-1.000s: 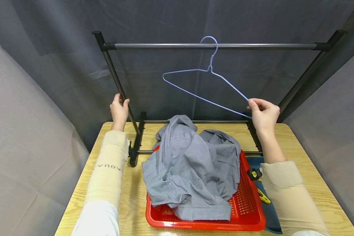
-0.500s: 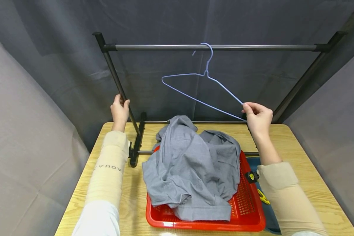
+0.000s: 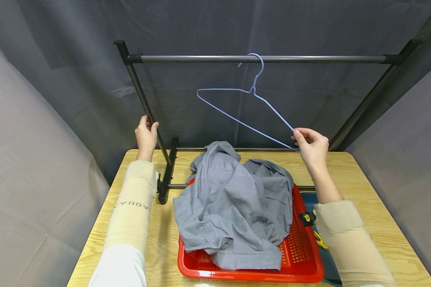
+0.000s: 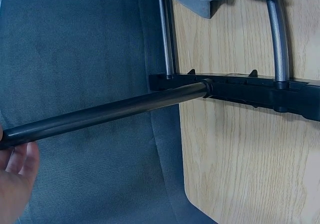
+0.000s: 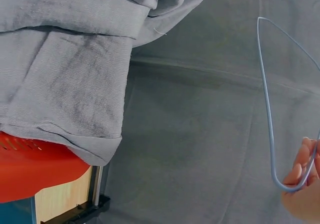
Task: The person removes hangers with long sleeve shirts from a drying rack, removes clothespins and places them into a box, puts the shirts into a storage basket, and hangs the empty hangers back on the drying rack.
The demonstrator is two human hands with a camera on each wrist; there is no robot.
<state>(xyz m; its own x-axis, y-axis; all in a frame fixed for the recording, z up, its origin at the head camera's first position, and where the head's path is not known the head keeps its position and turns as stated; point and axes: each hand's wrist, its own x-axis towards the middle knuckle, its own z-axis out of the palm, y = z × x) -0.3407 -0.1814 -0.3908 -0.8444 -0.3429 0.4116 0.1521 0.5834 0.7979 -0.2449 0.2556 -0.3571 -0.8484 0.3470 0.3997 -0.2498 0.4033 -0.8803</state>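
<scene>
A light-purple wire hanger (image 3: 273, 110) has its hook over the top bar (image 3: 186, 59) of a black clothes rack, the hook's tip showing below the bar. My right hand (image 3: 313, 148) pinches the hanger's right corner between thumb and fingers. In the right wrist view, fingers (image 5: 302, 176) hold the rounded end of the hanger wire. My left hand (image 3: 146, 137) grips the rack's left post (image 3: 138, 85) partway up. The left wrist view shows fingers (image 4: 30, 164) around the underside of that dark post (image 4: 110, 113).
A rumpled grey cloth garment (image 3: 233, 207) lies heaped in a red plastic basket (image 3: 301, 247) below the rack. Right of it, partly under the right forearm, sits a blue tray (image 3: 327, 261) with a yellow item (image 3: 320, 241). The rack's black foot (image 3: 168, 175) stands on the wooden table.
The right hand has moved left and down with the hanger's corner. The hook has come lower onto the bar, its tip now visible below. The left hand stays on the post.
</scene>
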